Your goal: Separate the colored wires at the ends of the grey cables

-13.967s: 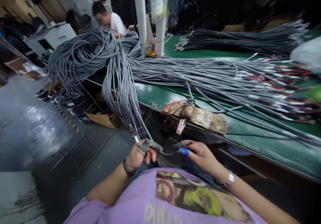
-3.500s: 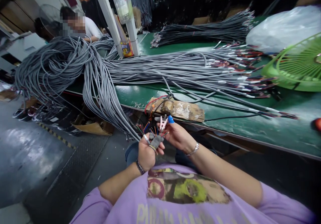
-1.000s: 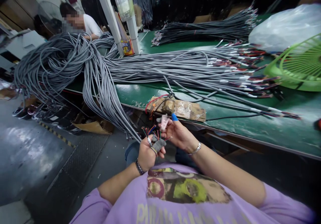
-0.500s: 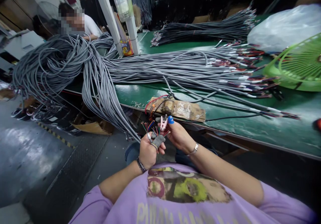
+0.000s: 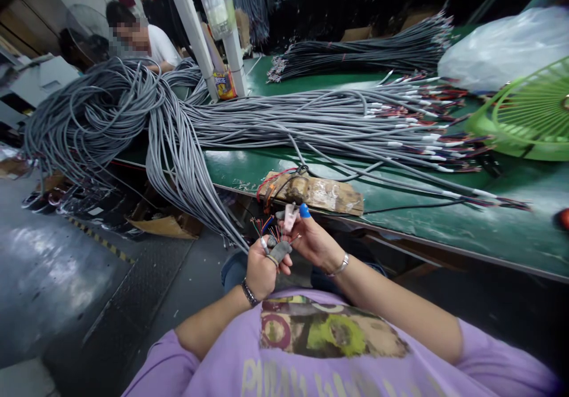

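Observation:
My left hand [image 5: 262, 269] is closed around the end of a grey cable [image 5: 231, 231], its grey-capped fingers pinching just below the fanned coloured wire ends [image 5: 267, 229]. My right hand [image 5: 313, 240], with a blue cap on one fingertip, pinches a small pale pink clip [image 5: 290, 216] at those wire ends. Both hands sit close together in front of my chest, below the edge of the green workbench [image 5: 400, 219].
A big bundle of grey cables [image 5: 178, 124] lies across the bench and hangs off its left end. A taped brown block with red leads [image 5: 317, 192] sits at the bench edge. Green fan [image 5: 528, 112] and plastic bag [image 5: 502, 47] at right. Another person [image 5: 142, 41] sits far left.
The pink clip in my right hand has shifted slightly against the wire ends over the last second; both hands stay in about the same place.

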`<act>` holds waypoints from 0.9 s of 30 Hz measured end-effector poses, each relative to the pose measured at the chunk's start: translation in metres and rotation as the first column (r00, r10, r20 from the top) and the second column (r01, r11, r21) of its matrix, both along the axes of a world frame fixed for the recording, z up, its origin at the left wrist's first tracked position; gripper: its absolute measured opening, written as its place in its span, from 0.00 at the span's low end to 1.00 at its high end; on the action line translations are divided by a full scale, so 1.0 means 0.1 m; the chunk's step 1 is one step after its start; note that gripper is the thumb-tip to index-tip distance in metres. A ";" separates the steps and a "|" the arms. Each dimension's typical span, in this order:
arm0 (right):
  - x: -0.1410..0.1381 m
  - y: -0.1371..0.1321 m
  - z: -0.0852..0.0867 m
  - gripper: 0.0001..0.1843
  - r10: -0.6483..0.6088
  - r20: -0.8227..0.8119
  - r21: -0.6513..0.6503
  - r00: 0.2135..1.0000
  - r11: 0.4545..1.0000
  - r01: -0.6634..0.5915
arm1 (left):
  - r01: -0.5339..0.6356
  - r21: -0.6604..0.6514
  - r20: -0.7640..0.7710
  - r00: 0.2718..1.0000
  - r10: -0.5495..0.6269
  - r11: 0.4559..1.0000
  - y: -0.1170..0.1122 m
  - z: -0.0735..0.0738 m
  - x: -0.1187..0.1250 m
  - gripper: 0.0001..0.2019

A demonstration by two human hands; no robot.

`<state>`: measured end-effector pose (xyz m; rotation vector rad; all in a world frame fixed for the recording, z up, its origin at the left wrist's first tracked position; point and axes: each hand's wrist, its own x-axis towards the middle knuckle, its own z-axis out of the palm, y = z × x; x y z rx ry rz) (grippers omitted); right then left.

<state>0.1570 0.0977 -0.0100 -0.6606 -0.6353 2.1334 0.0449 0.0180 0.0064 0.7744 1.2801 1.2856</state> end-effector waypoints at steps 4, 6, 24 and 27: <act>0.14 -0.04 0.04 0.26 0.189 0.026 0.000 0.982 0.982 -0.189 | 0.035 0.010 -0.003 0.999 -0.035 0.999 -0.06 -0.03 -0.04 0.18; 0.19 -0.05 0.08 0.24 0.280 0.105 0.050 0.954 0.957 -0.286 | 0.056 0.016 -0.018 0.998 -0.056 0.998 -0.08 -0.05 -0.06 0.18; 0.33 -0.15 0.03 0.22 0.152 0.316 0.265 0.937 0.934 -0.241 | 0.072 -0.030 -0.019 0.997 -0.072 0.997 -0.02 -0.03 -0.09 0.18; 0.27 -0.22 0.06 0.19 0.032 0.350 0.360 0.936 0.918 -0.166 | 0.092 -0.026 -0.023 0.995 -0.093 0.995 -0.02 -0.05 -0.08 0.18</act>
